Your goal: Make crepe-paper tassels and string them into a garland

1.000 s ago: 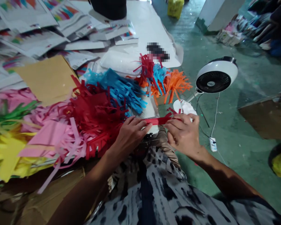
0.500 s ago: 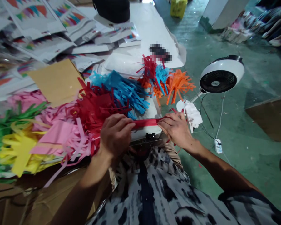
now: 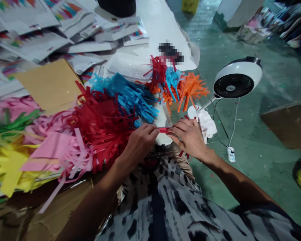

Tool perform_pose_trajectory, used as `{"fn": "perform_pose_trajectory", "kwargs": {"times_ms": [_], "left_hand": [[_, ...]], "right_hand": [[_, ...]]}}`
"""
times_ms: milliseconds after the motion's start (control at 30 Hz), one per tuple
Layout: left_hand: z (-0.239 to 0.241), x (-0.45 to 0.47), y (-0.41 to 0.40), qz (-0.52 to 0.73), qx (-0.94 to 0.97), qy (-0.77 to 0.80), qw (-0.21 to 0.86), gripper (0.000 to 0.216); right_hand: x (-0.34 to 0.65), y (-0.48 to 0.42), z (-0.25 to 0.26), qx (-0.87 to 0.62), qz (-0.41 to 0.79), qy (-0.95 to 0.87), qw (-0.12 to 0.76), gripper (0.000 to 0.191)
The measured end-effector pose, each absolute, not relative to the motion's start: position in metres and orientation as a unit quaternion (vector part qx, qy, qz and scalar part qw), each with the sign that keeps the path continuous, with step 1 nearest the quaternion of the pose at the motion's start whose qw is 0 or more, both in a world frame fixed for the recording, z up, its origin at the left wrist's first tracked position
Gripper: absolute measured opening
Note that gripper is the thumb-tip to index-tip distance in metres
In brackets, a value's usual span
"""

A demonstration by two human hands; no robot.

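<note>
Narrow red papery strip [image 3: 163,130], level over the near edge of the white surface [image 3: 160,20]!
Our left grip [image 3: 142,142] and right grip [image 3: 190,138] hold it, close together, likely keeping it straight.

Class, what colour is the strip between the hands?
The strip is red; the head view shows it best.

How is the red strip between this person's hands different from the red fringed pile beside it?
Shape: the red strip shows as a narrow, straight band, while the red fringed pile spreads into many loose, tangled tails.
Support: the strip is held by the left hand and the right hand; the pile lies on the table.
Size: far less of the strip shows than of the pile.
Both are red.
</note>
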State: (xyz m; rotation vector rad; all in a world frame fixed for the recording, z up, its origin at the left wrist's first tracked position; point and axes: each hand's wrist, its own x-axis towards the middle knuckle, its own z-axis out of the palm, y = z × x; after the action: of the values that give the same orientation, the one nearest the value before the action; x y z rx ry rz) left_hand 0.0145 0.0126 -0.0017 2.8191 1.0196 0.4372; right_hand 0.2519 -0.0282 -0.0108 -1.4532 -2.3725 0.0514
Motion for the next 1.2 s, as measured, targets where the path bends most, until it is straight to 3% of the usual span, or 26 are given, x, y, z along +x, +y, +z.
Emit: {"fn": "perform_pose_trajectory", "kwargs": {"times_ms": [200,633,833,1000,1200], "left_hand": [[-0.007,0.008,0.013,0.16,0.901,0.399,0.056,0.019],[0.001,0.012,0.026,0.033,0.863,0.504,0.018,0.025],[0.001,0.017,0.018,0.124,0.878,0.461,-0.03,0.021],[-0.004,0.015,0.011,0.141,0.933,0.33,0.009,0.024],[-0.009,-0.031,0.017,0.182,0.903,0.388,-0.038,0.024]], "right_hand": [[0.248,-0.027,-0.011,-0.551,0.02,-0.817,0.17,0.027],[0.225,-0.013,0.003,-0.619,-0.017,-0.785,0.021,0.029],[0.221,-0.024,0.001,-0.594,-0.057,-0.798,0.083,0.018],[0.228,-0.033,-0.005,-0.537,-0.031,-0.835,0.12,0.023],[0.258,-0.041,-0.01,-0.541,-0.02,-0.824,0.167,0.031]]}}
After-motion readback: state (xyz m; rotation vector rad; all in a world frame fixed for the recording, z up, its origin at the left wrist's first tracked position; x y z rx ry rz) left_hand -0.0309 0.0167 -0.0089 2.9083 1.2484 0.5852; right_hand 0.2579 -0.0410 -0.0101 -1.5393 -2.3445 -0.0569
